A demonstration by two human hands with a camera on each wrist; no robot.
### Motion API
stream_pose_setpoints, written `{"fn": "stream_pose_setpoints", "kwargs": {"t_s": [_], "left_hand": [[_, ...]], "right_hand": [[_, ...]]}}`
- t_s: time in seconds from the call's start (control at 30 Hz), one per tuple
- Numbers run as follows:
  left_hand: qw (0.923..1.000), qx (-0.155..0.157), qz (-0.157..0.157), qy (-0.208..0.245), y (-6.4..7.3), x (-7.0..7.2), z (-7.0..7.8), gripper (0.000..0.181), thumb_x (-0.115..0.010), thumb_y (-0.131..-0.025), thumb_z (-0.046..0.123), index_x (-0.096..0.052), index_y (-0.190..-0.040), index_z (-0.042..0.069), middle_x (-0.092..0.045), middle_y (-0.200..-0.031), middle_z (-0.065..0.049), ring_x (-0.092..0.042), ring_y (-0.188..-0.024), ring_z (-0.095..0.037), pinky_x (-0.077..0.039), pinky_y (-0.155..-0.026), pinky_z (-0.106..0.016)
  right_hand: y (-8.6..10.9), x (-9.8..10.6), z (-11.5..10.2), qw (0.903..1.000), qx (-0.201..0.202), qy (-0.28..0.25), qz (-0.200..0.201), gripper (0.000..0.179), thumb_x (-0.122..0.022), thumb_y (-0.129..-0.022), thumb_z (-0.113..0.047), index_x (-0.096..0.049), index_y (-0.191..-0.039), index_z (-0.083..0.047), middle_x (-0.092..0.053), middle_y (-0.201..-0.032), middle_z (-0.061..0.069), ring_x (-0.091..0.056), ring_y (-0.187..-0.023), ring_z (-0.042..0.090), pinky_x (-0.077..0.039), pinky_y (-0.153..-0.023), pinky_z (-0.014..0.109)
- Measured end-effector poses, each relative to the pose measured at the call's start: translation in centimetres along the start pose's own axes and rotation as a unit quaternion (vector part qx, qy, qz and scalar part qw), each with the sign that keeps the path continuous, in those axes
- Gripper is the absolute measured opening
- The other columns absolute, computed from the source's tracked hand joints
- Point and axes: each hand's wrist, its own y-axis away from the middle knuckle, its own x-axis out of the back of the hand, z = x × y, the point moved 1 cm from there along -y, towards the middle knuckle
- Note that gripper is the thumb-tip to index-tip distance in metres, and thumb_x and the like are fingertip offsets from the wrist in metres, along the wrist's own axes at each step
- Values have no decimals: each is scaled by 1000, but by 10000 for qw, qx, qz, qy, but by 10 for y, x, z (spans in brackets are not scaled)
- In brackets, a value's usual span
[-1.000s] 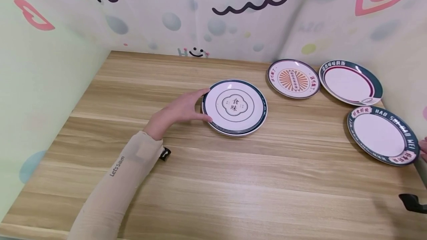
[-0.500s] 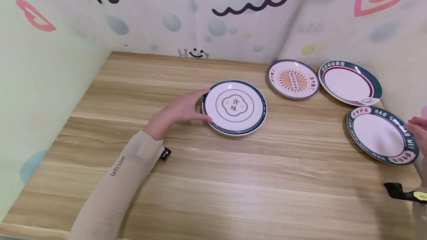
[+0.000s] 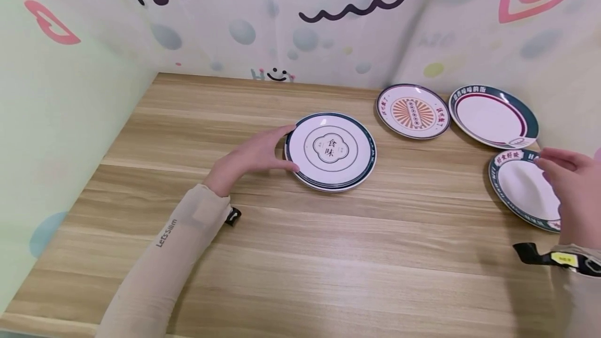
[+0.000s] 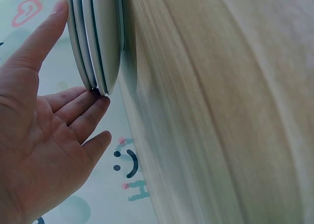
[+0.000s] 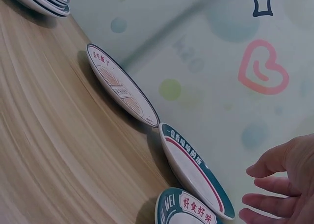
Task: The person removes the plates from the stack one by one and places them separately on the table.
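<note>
Several plates stacked together (image 3: 331,176) sit in the middle of the wooden table, the top one white with a dark teal rim and a small emblem. At their left edge, my left hand (image 3: 246,156) touches the rim with thumb and fingertips spread apart. The left wrist view shows the stack edge-on (image 4: 93,42), the palm (image 4: 54,145) facing it and the fingers nearly straight. My right hand (image 3: 577,197) hovers over a teal-rimmed plate (image 3: 518,189) at the right, covering part of it. Nothing shows in its fingers (image 5: 267,204) in the right wrist view.
Two more plates lie at the back right: a round one with an orange sunburst (image 3: 399,119) and an oval one with a teal and red rim (image 3: 490,119). A printed backdrop (image 3: 197,30) rises behind the table, with side walls left and right.
My right hand has come in from the right edge, moving left over the nearest right-hand plate. The left hand and all the plates have stayed where they were.
</note>
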Motion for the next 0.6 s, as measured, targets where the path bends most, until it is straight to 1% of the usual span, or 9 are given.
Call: {"fn": "stream_pose_setpoints", "kwargs": {"t_s": [0.03, 0.1, 0.13, 0.17, 0.23, 0.37, 0.4, 0.5, 0.6], "left_hand": [[10000, 0, 1, 7, 0, 0, 0, 107, -72, -68, 64, -20, -151, 21, -25, -155, -1, -24, -142, -21, -25, -116, -39], [10000, 8, 5, 10, 0, -1, 0, 107, -72, -68, 63, -20, -151, 20, -25, -155, -1, -24, -142, -21, -25, -116, -39], [10000, 13, 8, 12, 0, 0, 0, 107, -73, -68, 63, -20, -151, 20, -25, -155, -1, -24, -142, -21, -25, -116, -39], [10000, 15, 6, 13, 0, 0, 1, 107, -73, -68, 63, -20, -151, 20, -25, -155, -1, -24, -142, -21, -25, -116, -39], [10000, 13, 5, 3, 1, 0, 1, 107, -73, -68, 63, -20, -151, 20, -25, -155, -1, -24, -142, -21, -25, -116, -39], [10000, 14, 8, -22, 1, 0, 2, 107, -73, -69, 62, -20, -151, 20, -25, -155, -1, -24, -142, -20, -25, -116, -38], [10000, 6, 12, -22, 1, 0, 1, 106, -73, -69, 62, -21, -151, 20, -25, -155, -1, -24, -142, -21, -25, -116, -38], [10000, -10, 9, 19, 0, 0, 1, 107, -73, -69, 62, -21, -151, 19, -25, -155, -1, -24, -142, -21, -25, -116, -39], [10000, 3, 9, 40, 1, 0, 1, 107, -73, -69, 62, -20, -151, 20, -25, -155, -1, -23, -142, -21, -25, -116, -39]], "right_hand": [[3, -3, -4, 10000, -16, 95, -17, 33, -61, -88, -35, -54, -120, -36, -50, -93, -26, -44, -86, -9, -20, -116, 25], [6, -9, -8, 9997, -29, 258, -33, 35, -63, -87, -36, -55, -121, -36, -50, -94, -26, -44, -86, -9, -27, -112, 20], [6, -12, -9, 9997, -35, 220, -32, 36, -64, -86, -35, -56, -121, -35, -51, -94, -26, -45, -86, -8, -30, -108, 16], [6, -15, -11, 9997, -12, 242, -39, 39, -65, -86, -35, -57, -123, -34, -52, -94, -25, -45, -86, -8, -32, -106, 15], [5, -20, -12, 9995, 9, 315, -88, 41, -66, -85, -36, -57, -125, -32, -52, -94, -25, -46, -87, -8, -37, -97, 7], [4, -31, -15, 9985, 127, 419, -322, 44, -67, -83, -40, -57, -125, -31, -53, -94, -24, -47, -88, -6, -44, -84, 5], [4, -33, -16, 9981, 151, 420, -431, 44, -67, -83, -41, -57, -124, -31, -53, -95, -23, -47, -89, -5, -44, -77, 4], [4, -40, -18, 9961, 263, 488, -691, 42, -67, -82, -43, -57, -121, -31, -53, -97, -22, -47, -89, -2, -42, -65, 2], [6, -50, -21, 9933, 390, 701, -833, 41, -65, -84, -43, -57, -122, -30, -52, -98, -22, -45, -91, -2, -42, -67, 2]]}}
